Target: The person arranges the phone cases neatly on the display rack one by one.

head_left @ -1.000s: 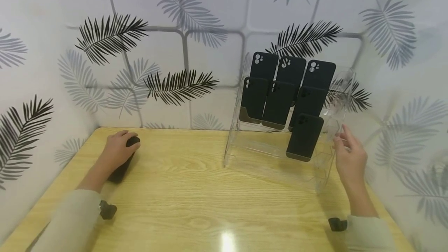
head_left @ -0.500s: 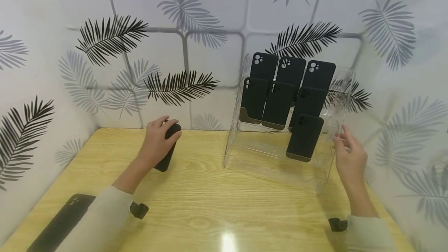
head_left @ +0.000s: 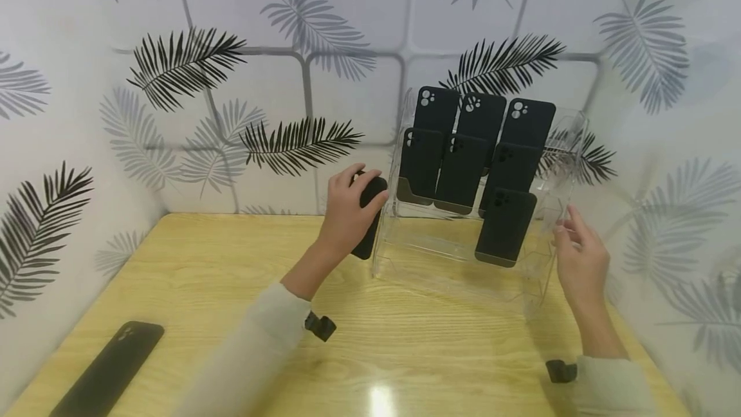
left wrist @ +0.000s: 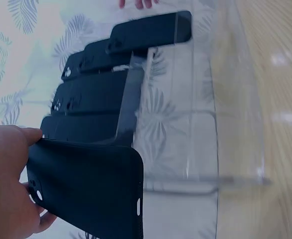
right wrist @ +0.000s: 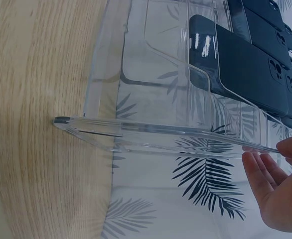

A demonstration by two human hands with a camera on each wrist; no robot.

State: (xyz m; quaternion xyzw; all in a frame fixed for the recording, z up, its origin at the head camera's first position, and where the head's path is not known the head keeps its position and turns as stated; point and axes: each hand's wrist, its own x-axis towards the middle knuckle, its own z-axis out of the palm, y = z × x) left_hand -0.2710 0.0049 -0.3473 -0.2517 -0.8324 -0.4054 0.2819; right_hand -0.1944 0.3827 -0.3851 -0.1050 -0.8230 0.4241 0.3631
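Note:
My left hand [head_left: 347, 208] grips a black phone case [left wrist: 86, 186] by its camera end, thumb on one edge and fingers on the other. In the head view that case overlaps the left side of a clear acrylic display stand [head_left: 428, 278]. Several black phone cases lean on the stand's upper tiers. One more phone case [head_left: 505, 227] leans alone at the right of a lower tier. My right hand [head_left: 581, 262] pinches the stand's right side panel [right wrist: 186, 130] between thumb and fingers.
Another black phone case [head_left: 110, 369] lies on the wooden table [head_left: 231, 288] at the front left. Behind the table and at its sides hangs a pale leaf-patterned covering [head_left: 347, 11]. Each sleeve has a small black camera mount [head_left: 320, 325] at the wrist.
My left hand has carried the phone case rightward from the table's left side to the stand. The case lying at front left has come into view from behind my sleeve. My right hand stays put.

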